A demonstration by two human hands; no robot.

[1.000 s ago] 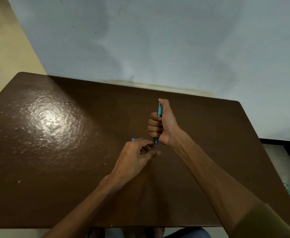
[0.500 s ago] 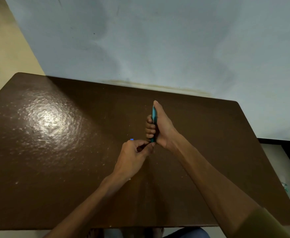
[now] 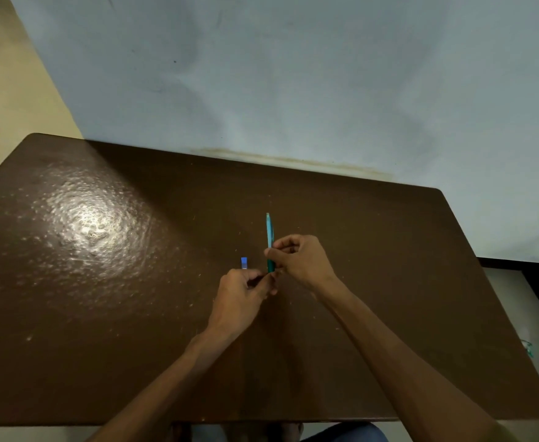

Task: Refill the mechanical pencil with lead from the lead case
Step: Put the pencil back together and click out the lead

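A teal mechanical pencil [image 3: 269, 237] stands nearly upright over the middle of the brown table [image 3: 102, 282]. My right hand [image 3: 300, 261] pinches its lower part between thumb and fingers. My left hand [image 3: 241, 296] is just below and to the left, fingertips closed at the pencil's lower end; whether a lead is between them is too small to see. A small blue lead case [image 3: 244, 263] stands on the table right behind my left hand, apart from the pencil.
The table backs onto a pale blue wall [image 3: 293, 90]. A dark-framed surface [image 3: 523, 282] lies beyond the table's right edge. A bright glare patch sits on the table's left half.
My right hand changed from a full fist around the pencil, thumb on top, to a fingertip pinch lower down, so the pencil's upper half now shows. The lead case has come more into view.
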